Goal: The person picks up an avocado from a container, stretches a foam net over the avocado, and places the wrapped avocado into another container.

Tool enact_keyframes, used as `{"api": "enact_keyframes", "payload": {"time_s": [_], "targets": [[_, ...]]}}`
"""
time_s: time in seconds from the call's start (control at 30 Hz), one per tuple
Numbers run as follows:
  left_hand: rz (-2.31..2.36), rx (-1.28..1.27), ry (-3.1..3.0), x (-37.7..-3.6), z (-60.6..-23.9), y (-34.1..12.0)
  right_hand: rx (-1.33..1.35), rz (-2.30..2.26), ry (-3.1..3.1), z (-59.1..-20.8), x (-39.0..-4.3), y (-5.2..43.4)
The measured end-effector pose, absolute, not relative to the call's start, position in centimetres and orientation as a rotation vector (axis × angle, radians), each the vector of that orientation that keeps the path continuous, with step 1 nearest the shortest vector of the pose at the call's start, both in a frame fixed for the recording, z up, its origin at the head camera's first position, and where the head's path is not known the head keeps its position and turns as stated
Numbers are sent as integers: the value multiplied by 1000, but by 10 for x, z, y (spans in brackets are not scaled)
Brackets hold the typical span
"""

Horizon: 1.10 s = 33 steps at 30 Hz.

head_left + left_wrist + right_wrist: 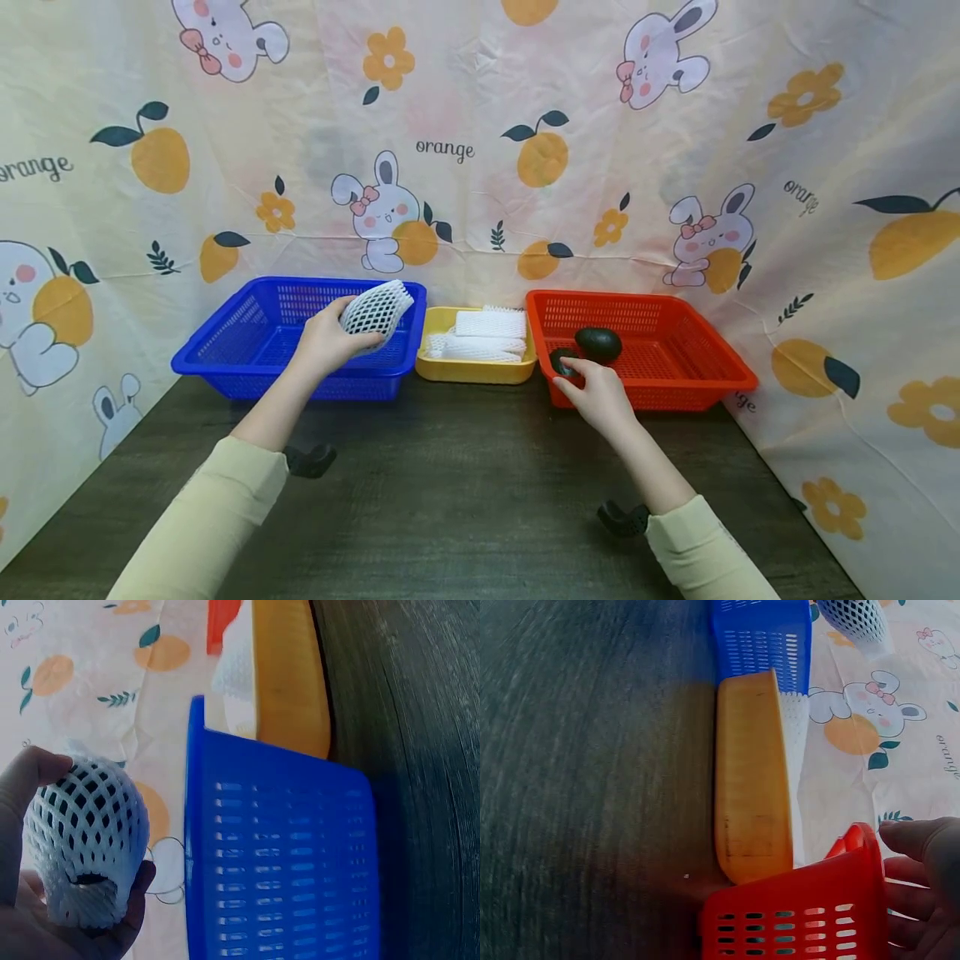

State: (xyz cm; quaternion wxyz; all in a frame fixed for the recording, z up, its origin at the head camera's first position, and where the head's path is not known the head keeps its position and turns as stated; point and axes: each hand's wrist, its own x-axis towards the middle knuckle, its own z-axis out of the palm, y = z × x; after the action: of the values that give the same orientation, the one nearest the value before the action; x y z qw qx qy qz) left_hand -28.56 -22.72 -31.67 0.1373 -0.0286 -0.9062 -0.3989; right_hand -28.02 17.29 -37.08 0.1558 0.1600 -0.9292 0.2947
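My left hand (327, 339) grips an avocado in a white foam net (377, 315), held up over the right part of the blue basket (217, 362). Dark skin shows through the mesh, and in the left wrist view the net's end gathers toward the palm. My right hand (600, 396) reaches over the near left rim of the red basket (720, 377). Its thumb and index finger stand apart, right at a dark avocado (562, 360) that they partly cover. Behind it lies a second avocado (598, 343). The right wrist view shows this hand beside the rim, the fruit hidden.
Between the two baskets sits a yellow tray (476, 372) with several white foam nets (487, 325) stacked in it. All three containers stand at the back of the dark wooden table (450, 500), against a printed cloth (465, 217).
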Motion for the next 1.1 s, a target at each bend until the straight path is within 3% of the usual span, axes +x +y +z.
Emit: {"api": "enact_keyframes", "payload": {"time_s": [0.5,1.1], "targets": [[-1104,282,-2619,-306,-329,-225,444,881,-2646,-376,-282,167],[-943,498,-2756,-326,-343,-219,431,913,-2650,-381,-282,169]]}}
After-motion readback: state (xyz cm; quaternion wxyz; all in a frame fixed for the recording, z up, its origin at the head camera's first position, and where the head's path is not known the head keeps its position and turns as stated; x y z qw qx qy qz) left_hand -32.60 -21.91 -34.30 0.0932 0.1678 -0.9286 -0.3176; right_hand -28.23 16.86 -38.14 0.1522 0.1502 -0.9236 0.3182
